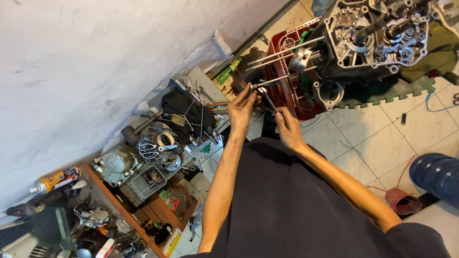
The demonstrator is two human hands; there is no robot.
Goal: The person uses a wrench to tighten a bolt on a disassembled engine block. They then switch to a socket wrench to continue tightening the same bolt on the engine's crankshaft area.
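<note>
Ratchet wrench [266, 97] is the thing between my two hands, held in the air above the tiled floor [363, 138], just in front of the red plastic crate [287, 76]. Its long axis runs slanting from my left hand [240, 107], where the round head is, down toward my right hand [288, 126], where the handle ends. My left hand is pinching the head end with the fingertips, and my right hand is closed around the lower part of the handle. Both hands touch the tool; the left one is nearer to the crate and to the long studs [287, 59] that stick out toward me. The tool looks like bright polished metal, slim, with a small thick head; I cannot tell if a socket is fitted on it.

Behind the studs a piston [301, 58] sits between them, and further away the open engine crankcase [377, 36] rests on the crate, with gears and shafts visible inside. On my left side, near the white wall [95, 57], there is a heap of engine covers [117, 165], pliers and other tools, also a spray can [57, 179]. A green bottle [228, 70] lies near the wall corner.
</note>
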